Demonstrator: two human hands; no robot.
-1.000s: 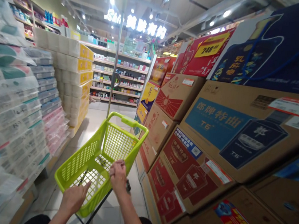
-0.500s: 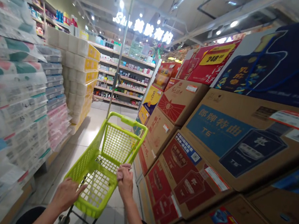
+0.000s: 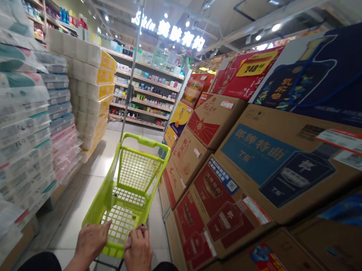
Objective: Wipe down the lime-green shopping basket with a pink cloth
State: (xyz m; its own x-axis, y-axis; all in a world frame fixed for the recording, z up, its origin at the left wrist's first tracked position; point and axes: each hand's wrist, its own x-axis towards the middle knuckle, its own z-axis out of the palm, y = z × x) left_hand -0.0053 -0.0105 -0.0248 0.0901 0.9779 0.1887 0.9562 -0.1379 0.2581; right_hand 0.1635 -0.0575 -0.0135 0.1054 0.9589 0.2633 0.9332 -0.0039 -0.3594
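A lime-green shopping cart (image 3: 138, 170) with a grid-patterned plastic basket stands in the aisle before me, its handle at the far end. The basket holds no goods that I can see. My left hand (image 3: 92, 240) is closed over the near left corner of the rim, thumb sticking up. At the near right corner, my right hand (image 3: 139, 249) is curled around the rim, its fingers bent and partly hidden behind the back of the hand. Both wrists come up from between my dark-clothed knees.
Stacked liquor cartons (image 3: 259, 152) form a wall on the right. Plastic-wrapped tissue packs (image 3: 19, 123) and white paper rolls with yellow sides (image 3: 91, 83) line the left. A glass panel's edge with a metal fitting (image 3: 129, 93) rises behind the cart. Beyond stand stocked shelves (image 3: 147, 91).
The cart has swung slightly left and straightened in view. My right hand has slid down and nearer along the rim, closer to my left hand, which has moved a little right.
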